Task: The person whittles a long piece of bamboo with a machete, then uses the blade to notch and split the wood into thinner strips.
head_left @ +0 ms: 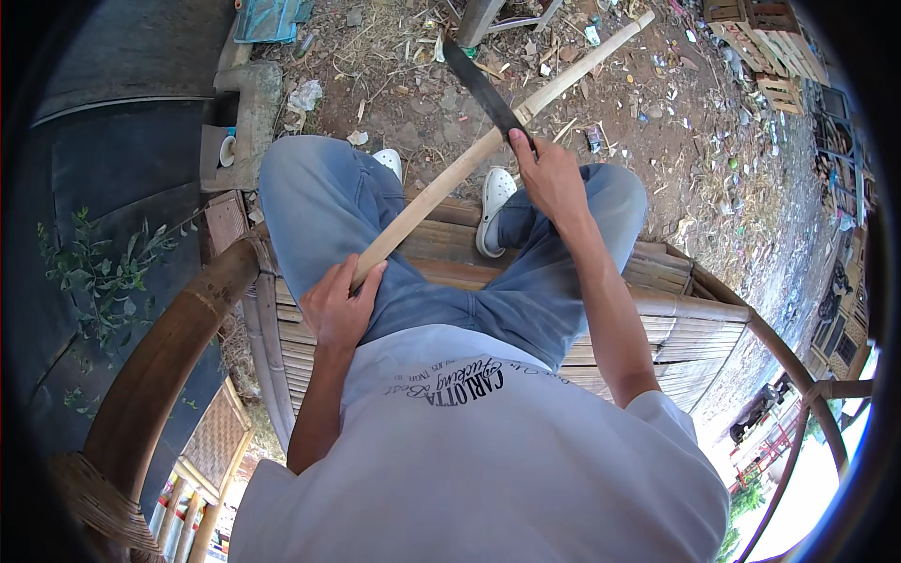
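Observation:
A long, pale peeled wooden pole (432,194) slants across my lap from lower left to upper right. Around its near end my left hand (340,298) is closed, over my left thigh. Above my right knee, my right hand (550,176) grips the handle of a dark machete (481,86). The machete's blade points up and left, crossing the pole, with its tip over the ground. Whether the blade touches the pole I cannot tell. The pole's far end reaches out over the littered ground.
I sit on a bamboo bench (450,246) with a curved bamboo armrest (178,342) at my left. Wood chips and litter cover the dirt ground (413,103) ahead. Wooden crates (765,47) are stacked at the far right. A wooden stool leg (477,21) stands at the top.

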Demonstrator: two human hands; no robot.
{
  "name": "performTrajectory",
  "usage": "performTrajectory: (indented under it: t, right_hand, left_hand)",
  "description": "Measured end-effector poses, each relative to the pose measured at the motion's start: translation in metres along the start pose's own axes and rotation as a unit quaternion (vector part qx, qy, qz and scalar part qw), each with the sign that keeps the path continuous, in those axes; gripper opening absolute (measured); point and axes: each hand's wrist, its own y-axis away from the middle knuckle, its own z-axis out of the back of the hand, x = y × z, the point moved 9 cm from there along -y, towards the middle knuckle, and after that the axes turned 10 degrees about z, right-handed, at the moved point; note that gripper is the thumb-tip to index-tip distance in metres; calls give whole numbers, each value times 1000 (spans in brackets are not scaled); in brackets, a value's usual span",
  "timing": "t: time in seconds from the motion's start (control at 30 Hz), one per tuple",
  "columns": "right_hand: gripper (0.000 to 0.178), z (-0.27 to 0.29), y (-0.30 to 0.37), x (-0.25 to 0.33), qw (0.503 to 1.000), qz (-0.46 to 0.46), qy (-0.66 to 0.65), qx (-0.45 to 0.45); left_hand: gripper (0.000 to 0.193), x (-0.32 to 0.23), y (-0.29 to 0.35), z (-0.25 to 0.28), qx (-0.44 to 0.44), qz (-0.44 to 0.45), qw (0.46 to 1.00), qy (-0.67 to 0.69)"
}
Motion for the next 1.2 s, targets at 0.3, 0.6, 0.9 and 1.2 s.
performTrajectory:
  t: [0.3, 0.6, 0.9, 1.2]
  right_hand:
    - [52, -12, 4, 12, 993, 101, 60, 9]
    - [48, -38, 31, 46, 979, 192, 72, -13]
    - [42, -44, 43, 57, 983, 181, -14, -31]
    - [42, -41, 50, 61, 964, 250, -5, -90]
  left_hand:
    - [29, 3, -2, -3, 30, 28, 999, -2]
    - [33, 8, -5, -1, 45, 78, 996, 19]
    - [34, 26, -10, -8, 142, 185, 965, 123]
    - [31, 24, -12, -7, 159, 188, 960, 135]
